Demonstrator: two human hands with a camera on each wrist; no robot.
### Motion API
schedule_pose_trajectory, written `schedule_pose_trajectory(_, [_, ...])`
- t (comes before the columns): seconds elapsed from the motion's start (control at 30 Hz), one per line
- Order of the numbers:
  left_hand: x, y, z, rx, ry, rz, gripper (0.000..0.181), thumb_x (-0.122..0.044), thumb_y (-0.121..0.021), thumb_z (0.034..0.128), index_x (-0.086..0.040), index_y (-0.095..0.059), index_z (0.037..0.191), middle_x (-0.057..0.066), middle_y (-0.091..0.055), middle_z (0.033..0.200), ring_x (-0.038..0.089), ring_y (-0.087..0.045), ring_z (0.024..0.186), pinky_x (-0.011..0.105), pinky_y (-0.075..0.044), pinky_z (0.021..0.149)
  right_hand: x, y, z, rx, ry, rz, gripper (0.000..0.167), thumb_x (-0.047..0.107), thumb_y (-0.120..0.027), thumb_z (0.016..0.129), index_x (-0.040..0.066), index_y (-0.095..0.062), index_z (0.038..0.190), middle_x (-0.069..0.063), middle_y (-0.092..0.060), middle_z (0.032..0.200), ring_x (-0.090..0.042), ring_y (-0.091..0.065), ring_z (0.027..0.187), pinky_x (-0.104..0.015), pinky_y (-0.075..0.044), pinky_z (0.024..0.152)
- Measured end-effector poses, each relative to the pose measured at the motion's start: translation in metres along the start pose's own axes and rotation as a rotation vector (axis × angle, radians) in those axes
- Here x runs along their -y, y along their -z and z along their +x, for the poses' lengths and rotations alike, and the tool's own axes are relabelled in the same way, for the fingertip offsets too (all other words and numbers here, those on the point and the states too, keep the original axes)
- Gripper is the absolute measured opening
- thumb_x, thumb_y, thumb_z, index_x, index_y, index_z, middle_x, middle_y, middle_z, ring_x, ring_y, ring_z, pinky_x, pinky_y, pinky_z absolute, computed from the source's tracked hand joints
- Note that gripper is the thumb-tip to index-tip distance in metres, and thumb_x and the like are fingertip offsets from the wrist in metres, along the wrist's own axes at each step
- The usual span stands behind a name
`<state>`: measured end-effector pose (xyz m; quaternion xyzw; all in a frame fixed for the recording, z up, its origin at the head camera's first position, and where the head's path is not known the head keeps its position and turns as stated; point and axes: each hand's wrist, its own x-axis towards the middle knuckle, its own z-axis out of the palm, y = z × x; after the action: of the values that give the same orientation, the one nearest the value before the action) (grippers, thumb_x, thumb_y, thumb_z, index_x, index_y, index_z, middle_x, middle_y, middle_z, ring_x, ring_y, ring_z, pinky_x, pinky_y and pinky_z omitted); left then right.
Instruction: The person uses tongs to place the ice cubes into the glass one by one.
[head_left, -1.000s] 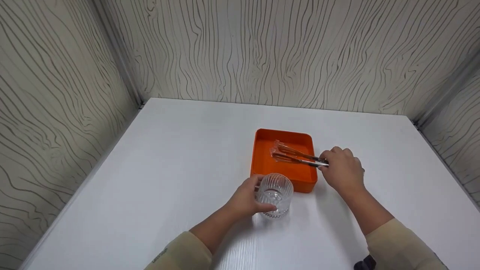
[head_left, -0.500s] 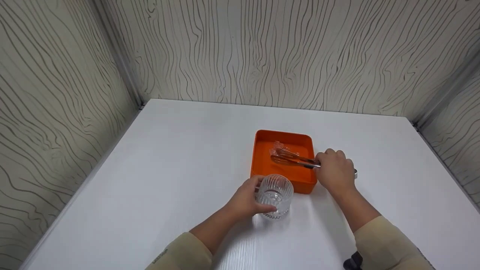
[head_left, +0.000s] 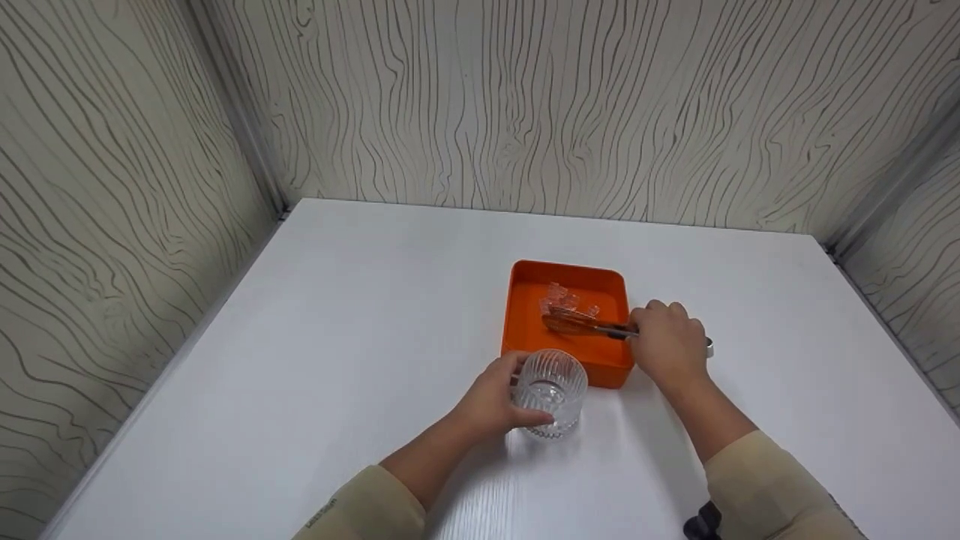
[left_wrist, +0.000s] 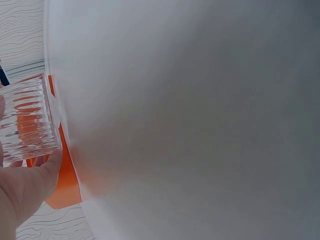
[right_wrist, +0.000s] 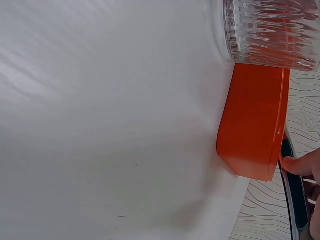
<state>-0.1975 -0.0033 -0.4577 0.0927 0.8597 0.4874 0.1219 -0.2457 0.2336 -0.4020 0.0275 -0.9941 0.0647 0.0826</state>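
My left hand (head_left: 491, 397) holds a ribbed clear glass (head_left: 551, 394) upright on the table, thumb on its near side and fingers round its left. Just behind the glass sits an orange square tray (head_left: 517, 330). Several small clear pieces (head_left: 559, 296), like plastic ice cubes, lie in its middle. With my right hand (head_left: 667, 341) I grip a pair of metal tongs (head_left: 616, 331) with dark handle grips, its tips inside the tray just beside the clear pieces. The tong arms lie close together; whether a piece is between them I cannot tell. In the right wrist view the tray wall (right_wrist: 252, 120) hides the tong tips.
The white table (head_left: 360, 315) extends on both sides of the tray. Wood-grain patterned panels (head_left: 480, 105) stand along its back and sides. A small dark object (head_left: 703, 521) shows by the right sleeve at the bottom edge.
My right hand has shifted a little left and toward me with the tongs. The tong arms have drawn together, and the tips sit nearer me than the clear pieces. Glass and left hand stay put.
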Motion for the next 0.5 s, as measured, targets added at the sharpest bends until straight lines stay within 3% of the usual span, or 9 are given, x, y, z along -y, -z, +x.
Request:
schedule_pose_trajectory(0.27, [0.0003,0.0002,-0.0005,0.000,-0.004,-0.004,0.074,-0.031,-0.083,0.0629,-0.032,-0.042,0.124,-0.011,-0.050,0.117,0.014,-0.048,0.110,0.040,-0.044,0.094,-0.0009,0.0000,-0.0005,-0.003,0.013,0.004,0.011,0.007,-0.064,0.080,0.005,-0.067,0.091,-0.009,-0.053,0.078,-0.027,-0.044,0.072,-0.036,-0.036,0.057])
schedule_pose_trajectory(0.5, [0.0043,0.0006,0.0008,0.003,-0.047,-0.010,0.074,-0.032,-0.083,0.0626,-0.031,-0.042,0.124,-0.011,-0.050,0.117,0.014,-0.049,0.109,0.039,-0.044,0.094,-0.0027,-0.0003,0.0007,-0.002,0.013,-0.002,0.014,0.008,-0.066,0.079,0.007,-0.068,0.093,-0.009,-0.055,0.080,-0.027,-0.045,0.075,-0.038,-0.039,0.059])
